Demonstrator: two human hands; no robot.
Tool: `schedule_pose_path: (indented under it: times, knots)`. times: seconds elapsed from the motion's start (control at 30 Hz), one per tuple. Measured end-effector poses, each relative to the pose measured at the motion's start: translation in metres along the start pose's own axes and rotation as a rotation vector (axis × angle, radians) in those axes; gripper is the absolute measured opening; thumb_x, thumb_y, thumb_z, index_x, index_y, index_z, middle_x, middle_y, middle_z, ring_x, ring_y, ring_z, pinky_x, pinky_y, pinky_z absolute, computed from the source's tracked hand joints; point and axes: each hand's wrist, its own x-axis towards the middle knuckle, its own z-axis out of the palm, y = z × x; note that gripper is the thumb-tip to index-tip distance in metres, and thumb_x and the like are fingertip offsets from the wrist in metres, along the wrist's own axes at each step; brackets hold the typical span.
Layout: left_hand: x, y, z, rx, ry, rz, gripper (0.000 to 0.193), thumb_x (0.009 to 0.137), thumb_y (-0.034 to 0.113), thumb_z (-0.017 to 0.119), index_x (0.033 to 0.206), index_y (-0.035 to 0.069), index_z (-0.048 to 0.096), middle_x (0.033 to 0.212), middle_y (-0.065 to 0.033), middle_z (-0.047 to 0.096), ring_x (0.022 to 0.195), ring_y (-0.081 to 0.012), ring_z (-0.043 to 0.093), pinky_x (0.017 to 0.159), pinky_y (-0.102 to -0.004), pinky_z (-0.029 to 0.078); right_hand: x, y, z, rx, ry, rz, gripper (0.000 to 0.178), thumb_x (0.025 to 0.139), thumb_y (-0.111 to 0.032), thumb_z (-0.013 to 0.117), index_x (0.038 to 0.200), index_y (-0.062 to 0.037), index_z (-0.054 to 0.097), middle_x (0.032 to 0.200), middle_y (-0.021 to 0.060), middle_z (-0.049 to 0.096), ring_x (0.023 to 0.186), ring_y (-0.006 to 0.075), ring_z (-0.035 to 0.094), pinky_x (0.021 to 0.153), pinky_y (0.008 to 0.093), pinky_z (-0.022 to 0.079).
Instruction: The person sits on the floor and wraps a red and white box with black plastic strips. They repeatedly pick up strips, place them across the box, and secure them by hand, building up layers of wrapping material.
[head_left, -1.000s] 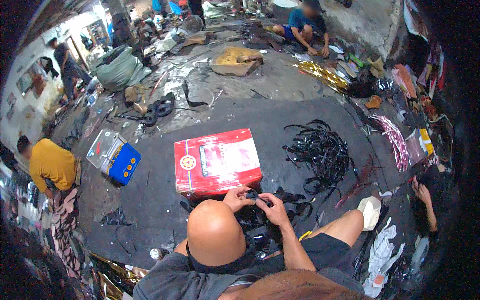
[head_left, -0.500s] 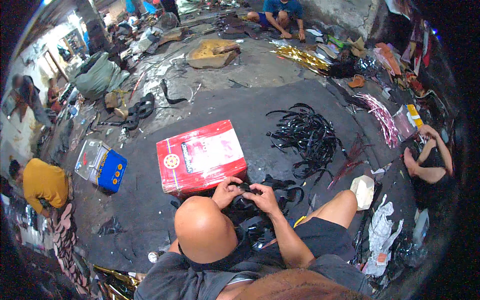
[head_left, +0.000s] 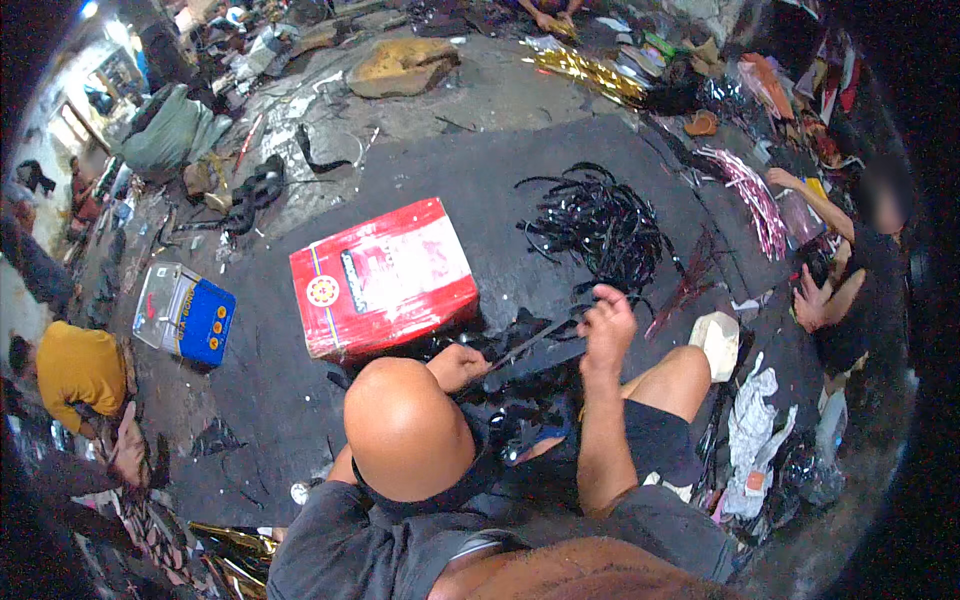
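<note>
A thin dark strip stretches taut at a slant between my hands, just past my raised knee. My left hand is closed on its lower end, beside the near corner of a red box. Its upper end runs to my right hand, which is raised with curled fingers that pinch it; the exact grip is partly hidden. More black strips lie on the dark mat below my hands. Beyond my right hand sits a big tangled heap of shiny black strips.
To the left stands a clear and blue container, with a person in yellow crouching behind it. Pink strips, a whitish block and crumpled paper lie right. Another person's arm reaches in there. Gold strips lie far off.
My hands were together by the red box; now they are apart, the right one moved up and right, with the strip stretched between. The whole view has shifted with my head.
</note>
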Motion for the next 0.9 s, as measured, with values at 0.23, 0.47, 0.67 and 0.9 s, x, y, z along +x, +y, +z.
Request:
schedule_pose_path:
  times: [0.23, 0.47, 0.67, 0.9]
  knots:
    - [-0.028, -0.015, 0.005, 0.442, 0.284, -0.385, 0.032, 0.083, 0.047, 0.074, 0.085, 0.015, 0.076, 0.086, -0.0102, 0.073, 0.081, -0.0332, 0.071, 0.074, -0.0476, 0.055, 0.050, -0.063, -0.080, 0.376, 0.022, 0.033, 0.026, 0.092, -0.020, 0.065, 0.073, -0.0175, 0.048, 0.054, -0.0077, 0.030, 0.042, 0.0052, 0.027, 0.037, 0.0258, 0.021]
    - [-0.068, -0.076, 0.030, 0.477, -0.085, -0.389, 0.027, 0.084, 0.034, 0.076, 0.098, 0.012, 0.076, 0.097, -0.0127, 0.074, 0.091, -0.0279, 0.071, 0.082, -0.0421, 0.055, 0.055, -0.150, -0.069, 0.096, 0.390, -0.514, 0.018, 0.089, -0.015, 0.073, 0.086, -0.0072, 0.057, 0.058, -0.0030, 0.043, 0.043, 0.0069, 0.033, 0.037, 0.0270, 0.028]
    - [-0.042, -0.076, -0.014, 0.275, 0.027, -0.193, 0.028, 0.084, 0.028, 0.077, 0.105, 0.010, 0.075, 0.102, -0.0142, 0.074, 0.096, -0.0253, 0.070, 0.088, -0.0395, 0.053, 0.029, -0.121, -0.041, -0.306, 0.149, -0.361, 0.020, 0.093, -0.023, 0.068, 0.087, -0.0044, 0.067, 0.060, 0.0020, 0.053, 0.047, 0.0098, 0.051, 0.040, 0.0246, 0.039]
    - [-0.035, 0.027, -0.021, -0.572, 0.506, -0.117, 0.037, 0.089, 0.028, 0.076, 0.121, 0.011, 0.071, 0.115, -0.0064, 0.070, 0.101, -0.0185, 0.066, 0.090, -0.0328, 0.050, -0.051, 0.023, 0.024, -0.959, -0.721, -0.091, 0.041, 0.081, -0.028, 0.075, 0.108, 0.0015, 0.068, 0.103, 0.0235, 0.071, 0.102, 0.0387, 0.069, 0.088, 0.0443, 0.053]
